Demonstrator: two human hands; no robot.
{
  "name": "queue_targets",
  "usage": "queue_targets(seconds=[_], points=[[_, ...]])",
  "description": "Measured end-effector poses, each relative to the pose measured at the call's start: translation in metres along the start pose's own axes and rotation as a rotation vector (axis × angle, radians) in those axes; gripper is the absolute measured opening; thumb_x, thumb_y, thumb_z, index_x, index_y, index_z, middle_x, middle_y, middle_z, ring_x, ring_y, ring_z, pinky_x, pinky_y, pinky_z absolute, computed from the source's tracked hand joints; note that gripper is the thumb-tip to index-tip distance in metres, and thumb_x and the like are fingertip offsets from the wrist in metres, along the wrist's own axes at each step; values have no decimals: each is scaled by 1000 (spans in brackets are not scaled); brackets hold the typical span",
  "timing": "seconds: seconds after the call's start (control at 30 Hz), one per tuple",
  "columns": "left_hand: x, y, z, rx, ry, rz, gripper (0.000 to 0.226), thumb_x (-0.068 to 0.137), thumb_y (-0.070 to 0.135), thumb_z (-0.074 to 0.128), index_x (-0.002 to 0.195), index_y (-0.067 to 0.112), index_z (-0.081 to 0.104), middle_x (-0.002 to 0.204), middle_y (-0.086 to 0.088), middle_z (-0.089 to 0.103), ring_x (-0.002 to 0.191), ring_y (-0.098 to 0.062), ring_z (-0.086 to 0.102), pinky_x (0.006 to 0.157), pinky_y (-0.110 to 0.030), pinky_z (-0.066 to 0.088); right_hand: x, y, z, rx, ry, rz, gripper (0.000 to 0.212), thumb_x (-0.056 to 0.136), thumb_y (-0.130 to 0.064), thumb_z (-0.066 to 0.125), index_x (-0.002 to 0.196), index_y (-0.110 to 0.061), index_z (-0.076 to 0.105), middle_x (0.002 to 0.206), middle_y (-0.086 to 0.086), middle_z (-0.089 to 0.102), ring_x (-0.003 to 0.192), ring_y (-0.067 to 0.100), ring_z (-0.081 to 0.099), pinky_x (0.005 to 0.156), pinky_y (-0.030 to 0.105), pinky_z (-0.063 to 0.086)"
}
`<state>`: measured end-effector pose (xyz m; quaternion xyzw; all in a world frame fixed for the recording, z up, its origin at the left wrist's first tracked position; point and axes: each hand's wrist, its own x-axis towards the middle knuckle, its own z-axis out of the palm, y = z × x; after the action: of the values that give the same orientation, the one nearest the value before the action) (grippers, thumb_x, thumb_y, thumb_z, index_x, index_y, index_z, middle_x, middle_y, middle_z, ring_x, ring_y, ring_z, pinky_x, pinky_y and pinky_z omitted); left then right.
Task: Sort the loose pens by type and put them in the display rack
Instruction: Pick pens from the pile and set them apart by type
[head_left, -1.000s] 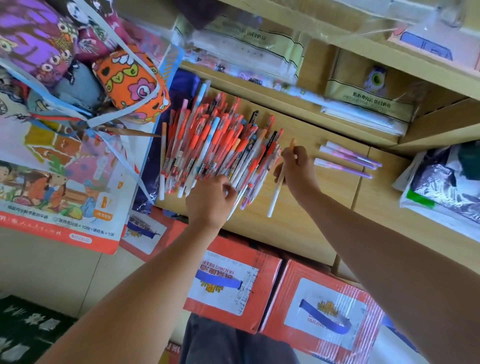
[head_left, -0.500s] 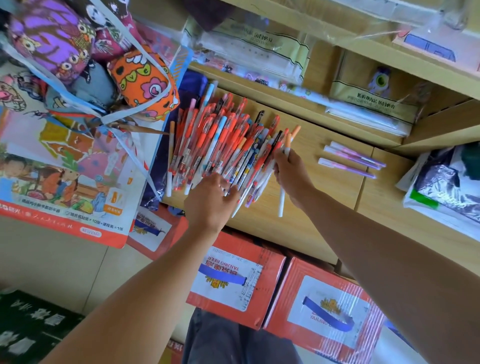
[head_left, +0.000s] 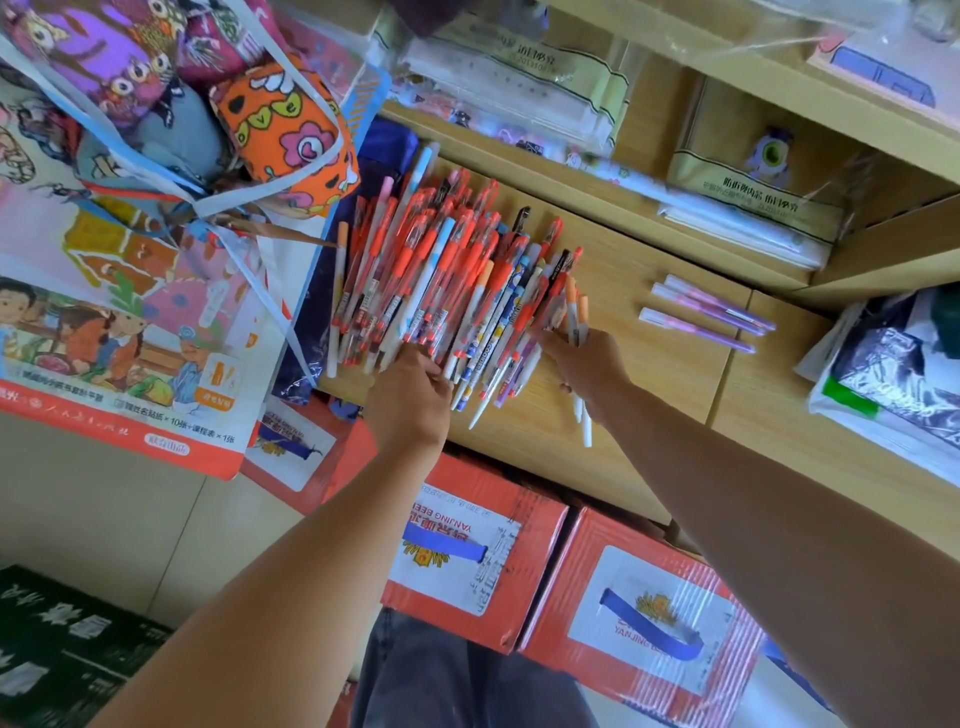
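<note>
Now sorting | right hand (head_left: 587, 366) pinches orange-capped pens (head_left: 573, 319) | left hand (head_left: 410, 400) at pile (head_left: 441, 270), grip unclear | next, likely: lay them apart.

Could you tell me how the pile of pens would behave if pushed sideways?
The pen pile lies loose and overlapping, so it would probably spread rather than slide whole. Its round barrels may roll on the smooth wooden shelf.
</note>
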<state>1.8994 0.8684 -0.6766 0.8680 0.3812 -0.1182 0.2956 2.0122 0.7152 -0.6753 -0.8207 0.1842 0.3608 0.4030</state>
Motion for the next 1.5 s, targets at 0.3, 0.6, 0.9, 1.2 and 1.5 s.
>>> queue_targets(seconds=[0.3,0.6,0.9,1.2,1.5], points=[[-11,-7,-5,-231,-102,150,15,86,19,67,96,8,66,86,2,68,73,-10,62,61,-15,44,-1,5,-15,-199,154,-32,16,83,-27,64,86,-15,52,67,-1,48,55,15,44,46,24,31],[-26,22,-13,-311,-277,300,7,85,22,68,87,14,67,77,9,68,70,-4,62,68,-23,50,-28,-12,-3,208,-207,-149,26,88,-31,67,89,-5,65,61,1,53,54,13,47,59,30,44],[-19,-2,-41,-109,88,21,17,91,21,56,107,14,59,112,-7,59,89,-19,59,63,-24,40,-37,-31,10,99,-213,-182,20,97,-21,46,97,-4,55,77,13,64,58,18,52,60,33,42],[-5,-31,-52,-184,190,-378,37,93,16,49,128,6,48,124,-18,54,114,-35,51,89,-41,40,-33,-82,72,-39,-327,-294,18,94,-25,52,91,-7,53,75,19,54,65,21,51,63,36,43],[14,-41,-48,-342,287,-480,13,90,25,62,81,16,65,78,1,67,67,-12,53,55,-21,31,-20,-85,85,-111,-421,-338,14,98,-20,53,96,-7,56,69,7,57,58,18,53,66,36,50]])
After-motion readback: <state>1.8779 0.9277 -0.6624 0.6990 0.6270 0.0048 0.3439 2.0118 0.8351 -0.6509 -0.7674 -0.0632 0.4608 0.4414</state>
